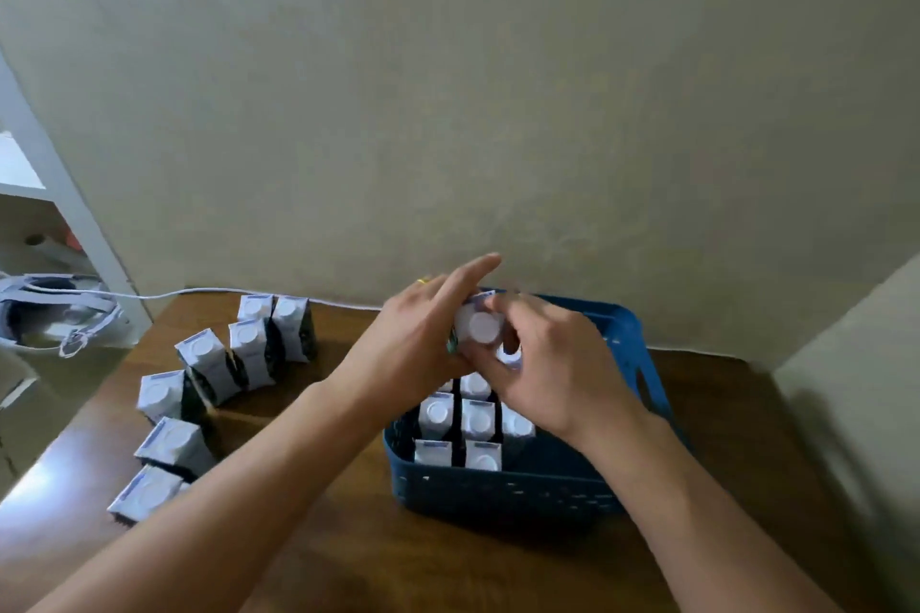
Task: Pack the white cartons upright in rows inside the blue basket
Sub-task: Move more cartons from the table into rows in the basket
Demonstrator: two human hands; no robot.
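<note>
Here both hands (478,343) clamp fingers on carton (479,325) above blue basket (503,488); labels unreadable.

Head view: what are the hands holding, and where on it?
Both the left hand and right hand grip one white carton by its sides, above the blue basket.

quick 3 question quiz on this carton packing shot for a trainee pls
1. True or false: the blue basket lies right of the loose cartons on the table.
2. What do the left hand and right hand hold together?
A. a carton
B. a cable
C. a bag
3. Fill in: the packed cartons inside the basket stand ____.

Key: 1 true; 2 A; 3 upright
</note>
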